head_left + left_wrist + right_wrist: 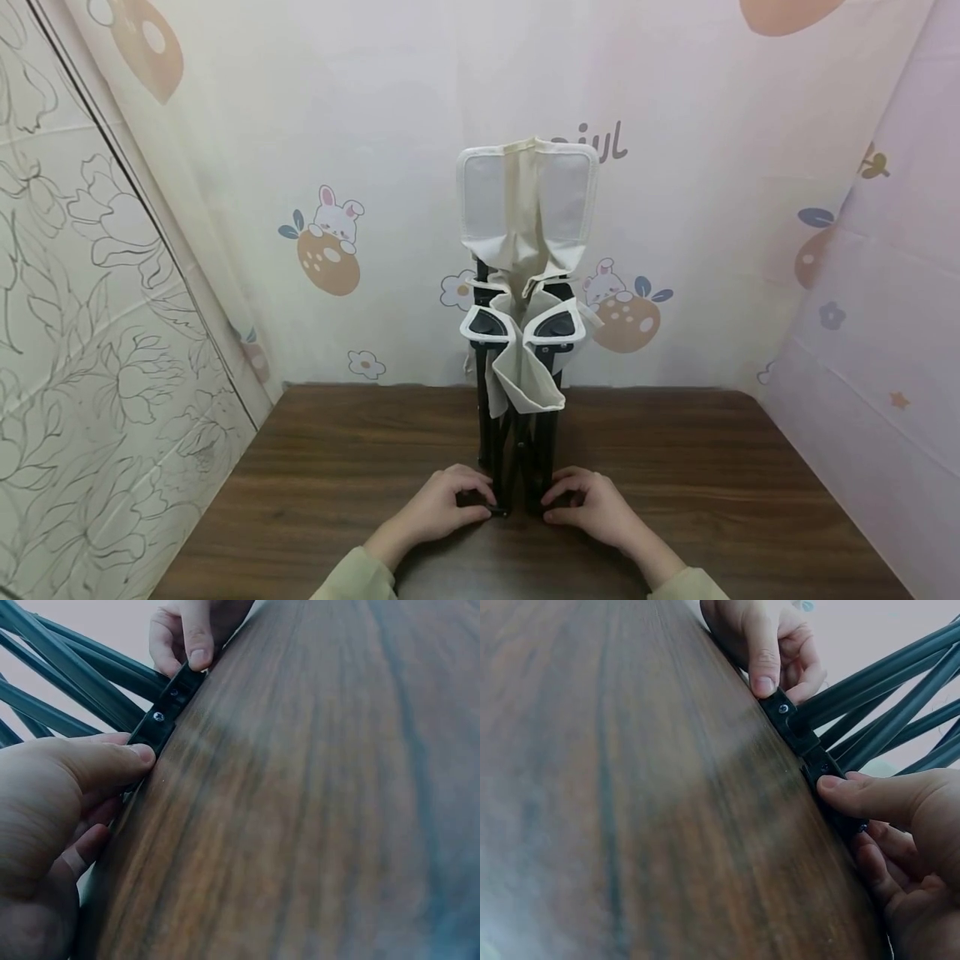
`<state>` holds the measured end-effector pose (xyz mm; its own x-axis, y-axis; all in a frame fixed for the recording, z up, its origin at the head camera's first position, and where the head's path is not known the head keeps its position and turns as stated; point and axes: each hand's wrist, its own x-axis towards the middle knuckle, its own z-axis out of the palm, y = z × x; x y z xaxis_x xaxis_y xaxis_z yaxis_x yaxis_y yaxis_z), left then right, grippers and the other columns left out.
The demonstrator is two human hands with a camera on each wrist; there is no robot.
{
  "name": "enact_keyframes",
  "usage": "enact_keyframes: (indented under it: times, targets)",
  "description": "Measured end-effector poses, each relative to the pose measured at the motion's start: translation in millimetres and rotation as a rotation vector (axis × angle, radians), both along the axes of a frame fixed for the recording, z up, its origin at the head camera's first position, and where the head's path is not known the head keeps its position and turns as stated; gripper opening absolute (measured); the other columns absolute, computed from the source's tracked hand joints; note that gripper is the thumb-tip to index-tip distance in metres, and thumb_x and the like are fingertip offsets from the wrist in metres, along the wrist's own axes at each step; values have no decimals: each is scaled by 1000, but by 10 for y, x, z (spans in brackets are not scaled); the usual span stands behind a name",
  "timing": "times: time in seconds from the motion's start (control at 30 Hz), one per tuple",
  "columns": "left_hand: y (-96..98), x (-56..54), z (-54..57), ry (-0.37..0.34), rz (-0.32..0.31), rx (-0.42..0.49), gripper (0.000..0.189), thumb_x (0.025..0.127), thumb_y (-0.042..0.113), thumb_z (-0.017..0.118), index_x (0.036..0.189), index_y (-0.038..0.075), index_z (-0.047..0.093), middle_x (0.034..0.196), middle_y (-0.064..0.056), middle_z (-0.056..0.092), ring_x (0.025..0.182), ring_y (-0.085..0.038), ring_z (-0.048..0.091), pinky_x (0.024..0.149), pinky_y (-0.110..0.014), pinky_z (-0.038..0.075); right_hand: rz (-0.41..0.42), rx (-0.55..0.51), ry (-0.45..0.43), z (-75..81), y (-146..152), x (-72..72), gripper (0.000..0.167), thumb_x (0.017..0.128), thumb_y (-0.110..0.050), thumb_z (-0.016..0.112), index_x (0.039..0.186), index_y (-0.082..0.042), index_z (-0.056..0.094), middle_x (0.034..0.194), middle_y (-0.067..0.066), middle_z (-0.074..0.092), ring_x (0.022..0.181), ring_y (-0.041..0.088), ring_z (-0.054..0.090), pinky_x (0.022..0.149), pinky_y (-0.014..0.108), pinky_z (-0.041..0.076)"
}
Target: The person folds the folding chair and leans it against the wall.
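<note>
A folding chair (483, 196) with off-white fabric and a black tube frame stands folded upright on the table in the head view. My left hand (442, 504) pinches its front left foot between thumb and fingers. On the other side, my right hand (596, 508) grips the front right foot the same way. In the left wrist view, the black plastic feet (154, 724) sit close together at the tabletop, a screw showing in one. The right wrist view has both thumbs on the feet (787, 724), with black tubes (870, 682) rising from them.
The dark wood-grain table (337, 442) reaches back to a curtain (405, 192) printed with rabbits and fruit, close behind the chair. A floral-patterned panel (97, 333) stands along the left, and another pale curtain (877, 333) hangs on the right.
</note>
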<state>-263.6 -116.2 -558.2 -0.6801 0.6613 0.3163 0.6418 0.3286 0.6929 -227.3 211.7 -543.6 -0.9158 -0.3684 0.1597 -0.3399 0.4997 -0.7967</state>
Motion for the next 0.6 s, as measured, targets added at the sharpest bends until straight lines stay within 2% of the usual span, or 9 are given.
enact_keyframes:
  times: [0.2,0.43,0.6]
  targets:
    - [18,-24,21,21,5,0,11,97,19,86,107,22,82,126,6,77,124,-15,67,108,-40,54,-6,5,0,9,4,-25,15,86,-23,95,97,-23,86,131,18,72,90,11,68,73,27,56]
    - [42,-68,38,-30,25,-21,11,97,18,86,106,23,82,127,6,77,124,-14,67,109,-40,54,-13,9,-14,11,8,-76,14,86,-22,95,97,-22,86,133,20,72,92,15,69,73,27,56]
    - [52,-116,58,-24,29,-33,11,97,19,86,107,22,83,127,7,77,125,-15,67,111,-42,53,-13,8,-1,17,12,-123,15,85,-22,95,96,-22,86,133,21,72,89,12,70,72,27,56]
